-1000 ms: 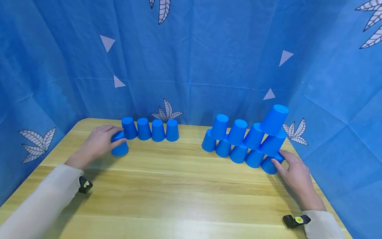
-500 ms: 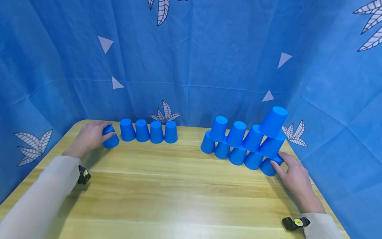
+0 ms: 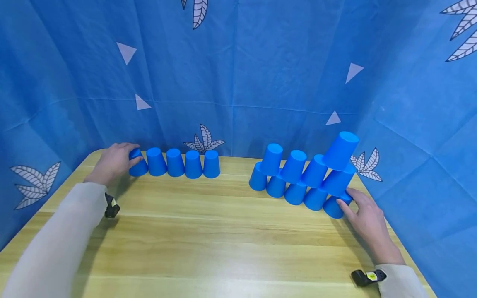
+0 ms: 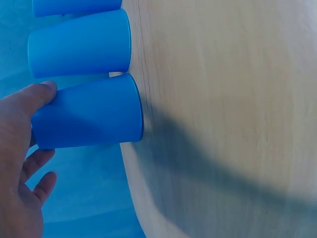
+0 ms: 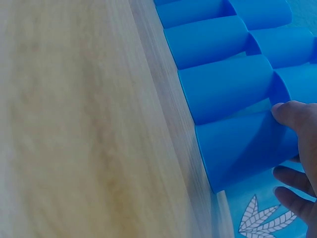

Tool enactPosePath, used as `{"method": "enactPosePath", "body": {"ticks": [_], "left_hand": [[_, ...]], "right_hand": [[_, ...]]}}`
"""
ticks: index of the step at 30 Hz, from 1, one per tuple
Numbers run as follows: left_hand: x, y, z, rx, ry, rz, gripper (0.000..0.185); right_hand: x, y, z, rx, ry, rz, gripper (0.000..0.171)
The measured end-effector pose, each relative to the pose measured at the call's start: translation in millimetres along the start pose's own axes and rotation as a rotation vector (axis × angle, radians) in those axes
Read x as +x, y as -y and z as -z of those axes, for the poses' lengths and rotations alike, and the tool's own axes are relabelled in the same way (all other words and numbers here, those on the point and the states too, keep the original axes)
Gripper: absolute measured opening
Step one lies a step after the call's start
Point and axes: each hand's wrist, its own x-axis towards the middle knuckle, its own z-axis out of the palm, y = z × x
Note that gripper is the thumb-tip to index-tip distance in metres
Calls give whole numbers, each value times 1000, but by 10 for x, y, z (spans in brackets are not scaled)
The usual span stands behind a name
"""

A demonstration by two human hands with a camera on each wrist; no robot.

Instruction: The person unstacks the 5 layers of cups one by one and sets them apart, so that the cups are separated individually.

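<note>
Left hand [image 3: 113, 162] grips the end cup [image 3: 137, 163], inverted at the far-left of the wooden table [image 3: 223, 231], touching the next in a row of four cups [image 3: 183, 163]; right hand [image 3: 367, 219] has fingers curled on the pyramid's corner cup [image 3: 333, 207], bottom right of the stacked cups [image 3: 309, 174] near the table's right edge. All cups smooth, matte blue, tapered, probably plastic. Pale grained tabletop, blue creased cloth backdrop [image 3: 261, 62] with white leaves and triangles; small wrist tag [image 3: 370, 276] has a yellow label, unreadable.
</note>
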Motion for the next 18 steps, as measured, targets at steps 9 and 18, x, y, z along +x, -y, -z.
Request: {"method": "enactPosePath", "body": {"ticks": [9, 18], "left_hand": [[2, 3, -5, -66, 54, 5, 62], [-51, 13, -35, -74, 14, -34, 62]], "right_hand": [[15, 22, 15, -3, 3, -1, 57], [8, 2, 3, -5, 1, 4, 56]]}}
